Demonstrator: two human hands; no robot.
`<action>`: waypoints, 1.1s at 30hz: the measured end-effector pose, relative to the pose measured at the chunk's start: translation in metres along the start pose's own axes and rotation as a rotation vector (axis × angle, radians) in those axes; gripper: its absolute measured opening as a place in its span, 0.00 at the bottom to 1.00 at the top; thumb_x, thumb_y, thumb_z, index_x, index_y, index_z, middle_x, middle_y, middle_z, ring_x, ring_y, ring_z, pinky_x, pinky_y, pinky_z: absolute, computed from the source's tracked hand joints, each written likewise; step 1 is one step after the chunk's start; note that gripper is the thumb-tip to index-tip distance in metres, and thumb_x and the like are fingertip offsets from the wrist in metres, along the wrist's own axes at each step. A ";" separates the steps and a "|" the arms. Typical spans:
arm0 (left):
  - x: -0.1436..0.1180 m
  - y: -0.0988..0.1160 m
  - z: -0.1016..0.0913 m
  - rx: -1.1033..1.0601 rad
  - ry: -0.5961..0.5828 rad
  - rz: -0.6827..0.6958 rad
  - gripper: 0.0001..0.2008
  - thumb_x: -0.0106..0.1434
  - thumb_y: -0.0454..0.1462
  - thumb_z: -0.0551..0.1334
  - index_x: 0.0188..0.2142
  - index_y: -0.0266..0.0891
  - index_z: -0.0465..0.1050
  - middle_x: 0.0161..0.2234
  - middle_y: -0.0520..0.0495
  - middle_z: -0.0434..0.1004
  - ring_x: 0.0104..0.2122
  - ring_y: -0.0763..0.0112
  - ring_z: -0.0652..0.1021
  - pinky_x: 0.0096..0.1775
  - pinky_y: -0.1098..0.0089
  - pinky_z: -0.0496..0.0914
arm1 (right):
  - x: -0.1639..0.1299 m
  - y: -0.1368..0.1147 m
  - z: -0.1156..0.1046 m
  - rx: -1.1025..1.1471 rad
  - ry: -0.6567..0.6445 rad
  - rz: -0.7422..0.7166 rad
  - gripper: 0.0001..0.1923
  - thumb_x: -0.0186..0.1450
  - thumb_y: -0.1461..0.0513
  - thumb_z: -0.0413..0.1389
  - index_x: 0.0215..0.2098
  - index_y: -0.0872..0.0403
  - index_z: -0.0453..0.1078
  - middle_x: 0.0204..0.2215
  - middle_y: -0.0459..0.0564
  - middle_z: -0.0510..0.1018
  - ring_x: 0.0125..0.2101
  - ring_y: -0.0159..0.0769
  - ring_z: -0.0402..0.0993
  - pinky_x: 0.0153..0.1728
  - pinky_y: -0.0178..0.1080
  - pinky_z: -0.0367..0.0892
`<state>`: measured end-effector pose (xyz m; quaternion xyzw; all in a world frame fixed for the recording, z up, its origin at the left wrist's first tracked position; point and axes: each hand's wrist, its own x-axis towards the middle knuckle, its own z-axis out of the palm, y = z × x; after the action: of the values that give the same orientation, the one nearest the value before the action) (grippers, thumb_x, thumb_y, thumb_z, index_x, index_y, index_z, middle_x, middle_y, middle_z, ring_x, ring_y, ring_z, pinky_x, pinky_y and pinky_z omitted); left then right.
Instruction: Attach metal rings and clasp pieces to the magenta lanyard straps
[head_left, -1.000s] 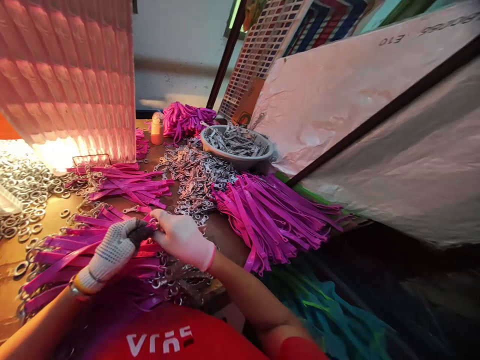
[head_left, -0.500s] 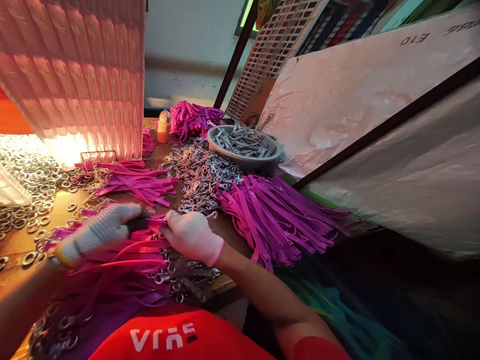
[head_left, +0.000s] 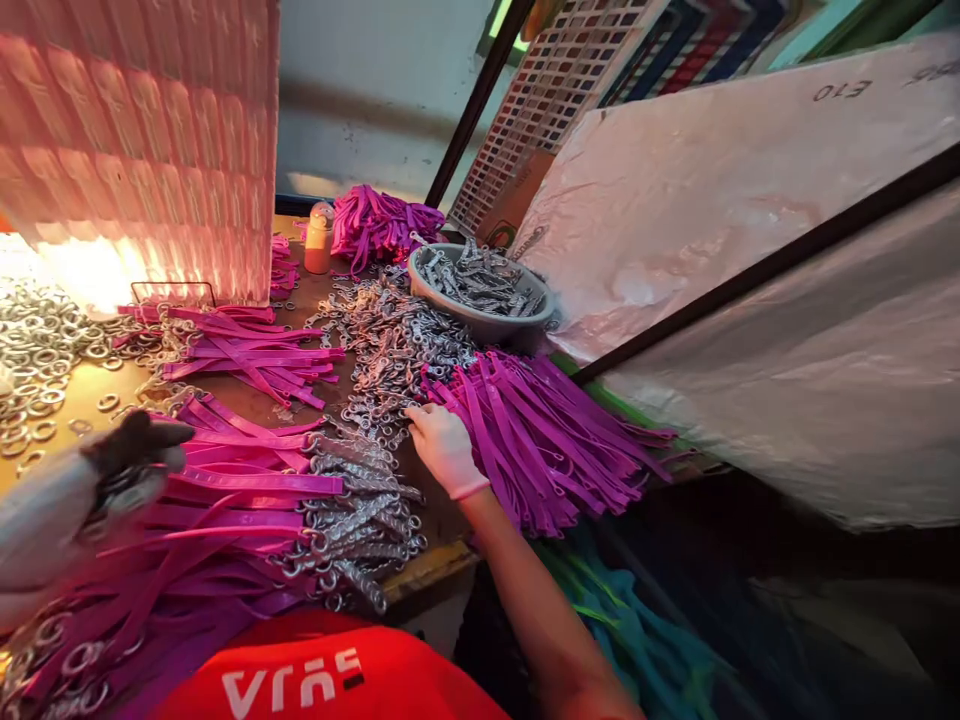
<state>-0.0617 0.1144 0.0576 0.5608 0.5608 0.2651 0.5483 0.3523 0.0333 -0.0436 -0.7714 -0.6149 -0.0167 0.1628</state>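
My left hand [head_left: 82, 500], in a pale glove with dark fingertips, is at the lower left and blurred by motion. Its fingers are curled round what look like small metal rings [head_left: 112, 492]. My right hand [head_left: 444, 448], in a white glove, reaches to the edge of a heap of metal clips [head_left: 409, 340]. Its fingertips pinch at a clip there, mostly hidden by the fingers. Between my hands lie magenta straps [head_left: 247, 485] with twisted silver clips [head_left: 364, 515] at their right ends. Loose magenta straps [head_left: 540, 440] fan out just right of my right hand.
A grey bowl [head_left: 480, 315] full of metal pieces stands behind the clip heap. Loose rings [head_left: 45, 350] cover the left of the table by a bright light and a ribbed translucent panel [head_left: 150, 150]. An orange-white bottle [head_left: 318, 240] stands farther back. Wrapped white packages [head_left: 712, 200] lean at right.
Both hands were together at a magenta strap and have parted. My left hand has moved left and down, my right hand right to the clip heap. The view has shifted slightly.
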 end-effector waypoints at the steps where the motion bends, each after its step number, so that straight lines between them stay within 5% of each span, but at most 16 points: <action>1: 0.001 0.004 0.013 -0.090 -0.043 -0.066 0.26 0.63 0.57 0.58 0.49 0.45 0.80 0.38 0.43 0.84 0.32 0.58 0.81 0.26 0.64 0.77 | 0.006 0.008 0.008 -0.005 0.008 -0.006 0.10 0.68 0.68 0.52 0.39 0.56 0.76 0.36 0.57 0.78 0.38 0.41 0.70 0.40 0.40 0.59; 8: 0.008 0.003 0.065 -0.694 -0.445 -0.285 0.18 0.61 0.41 0.62 0.46 0.32 0.79 0.34 0.37 0.81 0.18 0.77 0.69 0.14 0.79 0.53 | 0.005 0.024 0.042 0.130 0.196 -0.054 0.10 0.68 0.64 0.50 0.35 0.57 0.73 0.37 0.63 0.77 0.40 0.47 0.70 0.43 0.48 0.63; 11: 0.002 -0.009 0.070 -0.733 -0.454 -0.240 0.18 0.56 0.35 0.65 0.47 0.33 0.77 0.31 0.43 0.78 0.21 0.78 0.72 0.16 0.81 0.56 | 0.003 0.021 0.040 0.251 0.334 -0.030 0.10 0.69 0.60 0.47 0.38 0.55 0.70 0.41 0.63 0.76 0.46 0.48 0.72 0.47 0.51 0.66; 14: -0.005 -0.018 0.070 -0.772 -0.479 -0.086 0.25 0.50 0.40 0.73 0.46 0.34 0.73 0.33 0.44 0.79 0.23 0.77 0.74 0.20 0.80 0.62 | 0.006 -0.001 0.022 0.557 0.453 0.056 0.10 0.70 0.57 0.45 0.43 0.53 0.65 0.47 0.59 0.75 0.44 0.42 0.76 0.45 0.47 0.71; 16: -0.010 -0.018 0.071 -0.745 -0.481 -0.008 0.27 0.48 0.47 0.75 0.41 0.34 0.72 0.32 0.44 0.79 0.20 0.78 0.72 0.19 0.79 0.61 | 0.010 -0.025 0.003 0.940 0.433 0.162 0.09 0.68 0.56 0.50 0.43 0.51 0.64 0.48 0.53 0.76 0.35 0.35 0.78 0.37 0.42 0.73; 19: -0.015 -0.010 0.073 -0.606 -0.434 0.001 0.23 0.54 0.51 0.71 0.33 0.33 0.71 0.24 0.48 0.75 0.15 0.82 0.66 0.15 0.80 0.56 | 0.013 -0.067 -0.022 1.270 0.171 0.236 0.11 0.64 0.54 0.58 0.40 0.51 0.67 0.38 0.45 0.77 0.21 0.27 0.69 0.24 0.34 0.67; 23: -0.017 -0.005 0.075 -0.469 -0.359 -0.027 0.16 0.59 0.47 0.65 0.31 0.35 0.68 0.21 0.50 0.73 0.14 0.81 0.65 0.16 0.80 0.56 | 0.004 -0.116 -0.037 1.163 -0.169 0.083 0.14 0.65 0.53 0.60 0.45 0.52 0.73 0.30 0.42 0.75 0.22 0.26 0.66 0.23 0.31 0.64; 26: -0.016 -0.011 0.077 -0.403 -0.298 0.117 0.11 0.60 0.42 0.60 0.34 0.35 0.67 0.23 0.48 0.74 0.17 0.78 0.69 0.18 0.78 0.60 | -0.008 -0.143 -0.039 0.967 -0.264 -0.083 0.14 0.67 0.54 0.58 0.47 0.51 0.76 0.35 0.46 0.79 0.29 0.31 0.72 0.32 0.35 0.70; 29: -0.014 -0.018 0.081 -0.372 -0.230 0.287 0.11 0.59 0.38 0.56 0.39 0.34 0.68 0.24 0.50 0.73 0.19 0.77 0.70 0.21 0.77 0.65 | -0.017 -0.161 -0.039 0.767 -0.168 -0.273 0.14 0.69 0.58 0.55 0.52 0.50 0.74 0.43 0.49 0.80 0.40 0.36 0.76 0.44 0.40 0.72; 33: -0.014 -0.019 0.088 -0.431 -0.221 0.293 0.15 0.60 0.36 0.55 0.47 0.36 0.68 0.23 0.55 0.69 0.17 0.78 0.67 0.18 0.78 0.63 | -0.022 -0.173 -0.034 0.454 0.057 -0.571 0.19 0.70 0.64 0.52 0.59 0.51 0.67 0.47 0.54 0.78 0.46 0.41 0.74 0.47 0.43 0.71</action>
<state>0.0085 0.0689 0.0225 0.5317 0.3413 0.3919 0.6688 0.1883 0.0362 0.0238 -0.5120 -0.7887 0.0541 0.3359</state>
